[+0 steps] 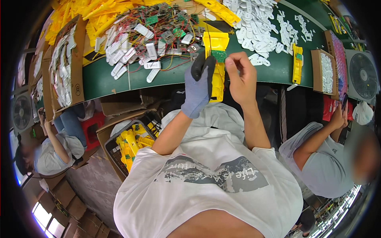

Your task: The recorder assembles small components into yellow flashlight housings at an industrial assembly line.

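Note:
In front of me a long yellow plastic shell lies across the table's front edge, its near end jutting toward me. A small green circuit board sits over its upper part. My left hand, in a grey-blue glove with black fingers, is closed at the shell's left side, with its fingertips beside the board. A thin dark wire or rod rises from those fingertips. My bare right hand is at the board's right edge, thumb and index finger curled together; anything between them is too small to make out.
Wired circuit boards and white plastic pieces are heaped at left on the green table. White oval covers lie at right, beside another yellow shell. A crate of yellow shells stands low left. People sit on both sides.

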Demonstrator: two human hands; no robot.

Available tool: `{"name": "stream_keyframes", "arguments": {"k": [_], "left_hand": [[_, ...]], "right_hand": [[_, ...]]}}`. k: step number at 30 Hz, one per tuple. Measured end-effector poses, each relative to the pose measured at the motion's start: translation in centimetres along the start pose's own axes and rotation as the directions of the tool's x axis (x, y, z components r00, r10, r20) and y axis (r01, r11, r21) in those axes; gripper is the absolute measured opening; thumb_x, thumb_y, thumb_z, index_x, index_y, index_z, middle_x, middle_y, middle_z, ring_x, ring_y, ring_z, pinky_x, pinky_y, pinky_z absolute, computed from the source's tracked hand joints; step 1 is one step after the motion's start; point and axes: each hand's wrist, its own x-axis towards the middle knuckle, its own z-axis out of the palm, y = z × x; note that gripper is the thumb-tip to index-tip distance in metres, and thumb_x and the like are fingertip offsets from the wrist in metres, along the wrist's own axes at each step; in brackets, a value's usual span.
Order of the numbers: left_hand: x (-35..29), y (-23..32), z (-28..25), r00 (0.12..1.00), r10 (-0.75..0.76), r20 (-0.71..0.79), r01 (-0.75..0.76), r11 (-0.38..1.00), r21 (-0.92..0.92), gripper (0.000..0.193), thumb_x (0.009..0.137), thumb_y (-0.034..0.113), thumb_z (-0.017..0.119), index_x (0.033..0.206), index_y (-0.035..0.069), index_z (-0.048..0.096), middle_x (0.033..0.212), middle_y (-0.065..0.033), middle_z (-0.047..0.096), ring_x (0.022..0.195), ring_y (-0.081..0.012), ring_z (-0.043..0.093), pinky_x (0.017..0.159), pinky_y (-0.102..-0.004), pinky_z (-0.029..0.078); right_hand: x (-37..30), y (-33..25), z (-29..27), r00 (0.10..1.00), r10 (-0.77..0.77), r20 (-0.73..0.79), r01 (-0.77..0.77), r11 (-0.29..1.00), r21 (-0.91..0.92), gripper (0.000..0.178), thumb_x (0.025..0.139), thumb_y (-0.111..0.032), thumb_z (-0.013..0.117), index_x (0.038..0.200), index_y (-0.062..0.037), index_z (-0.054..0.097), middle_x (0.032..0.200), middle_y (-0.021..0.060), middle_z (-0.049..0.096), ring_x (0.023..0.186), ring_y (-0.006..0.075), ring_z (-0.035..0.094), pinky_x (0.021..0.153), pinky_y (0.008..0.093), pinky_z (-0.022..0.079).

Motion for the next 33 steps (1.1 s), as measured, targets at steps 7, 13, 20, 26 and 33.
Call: {"name": "stream_keyframes", "arguments": {"k": [7,13,20,26,33], "left_hand": [[1.4,-1.2,-0.5,0.999,-0.041,0.033,0.042,0.998,-0.047,0.019,0.09,0.016,0.048,0.103,0.001,0.05,0.073,-0.0062,0.055,0.053,-0.0111,0.055,0.044,-0.0246,0.045],[2.3,-2.8,-0.9,0.989,0.145,0.006,-0.145,0.989,-0.024,0.021,0.09,0.009,0.045,0.109,0.0,0.046,0.076,-0.0048,0.055,0.06,-0.0062,0.049,0.051,-0.0235,0.042],[2.1,-4.9,-2.5,0.992,0.081,0.1,-0.096,0.985,0.146,0.029,0.09,0.011,0.041,0.118,0.0,0.042,0.088,-0.0101,0.056,0.07,-0.0128,0.055,0.061,-0.0284,0.047],[1.3,-4.5,-1.6,0.952,-0.183,0.244,0.221,0.965,-0.139,0.034,0.092,0.013,0.045,0.125,0.008,0.038,0.1,-0.0112,0.055,0.078,-0.0175,0.059,0.065,-0.0307,0.052],[2.9,-3.9,-1.3,0.941,-0.307,0.144,0.334,0.915,-0.228,0.03,0.09,0.021,0.054,0.114,0.008,0.042,0.092,-0.0121,0.057,0.064,-0.0178,0.061,0.052,-0.0275,0.051]], "right_hand": [[1.4,-0.2,0.0,0.993,-0.013,0.118,0.027,0.993,-0.115,0.015,0.09,-0.014,0.05,0.083,-0.001,0.051,0.066,0.0031,0.047,0.056,0.0087,0.04,0.051,0.0243,0.034],[1.2,0.4,0.5,0.977,0.156,0.148,-0.145,0.986,-0.082,0.018,0.092,-0.017,0.046,0.083,-0.0022,0.048,0.064,0.0022,0.044,0.056,0.0075,0.038,0.05,0.0241,0.032],[-0.5,2.1,0.0,0.934,0.329,0.135,-0.322,0.944,-0.073,0.018,0.092,-0.017,0.047,0.082,-0.0024,0.048,0.064,-0.0002,0.041,0.057,0.0057,0.034,0.05,0.0227,0.032],[1.7,1.7,-6.0,0.99,0.141,0.011,-0.111,0.821,-0.56,0.009,0.082,-0.011,0.06,0.085,-0.0031,0.061,0.076,0.0075,0.056,0.065,0.0178,0.053,0.06,0.0279,0.042],[2.5,3.4,-10.7,0.981,0.123,0.151,0.042,0.626,-0.778,0.02,0.068,-0.009,0.072,0.087,-0.0074,0.065,0.091,0.006,0.058,0.09,0.0231,0.053,0.076,0.0314,0.043]]}}
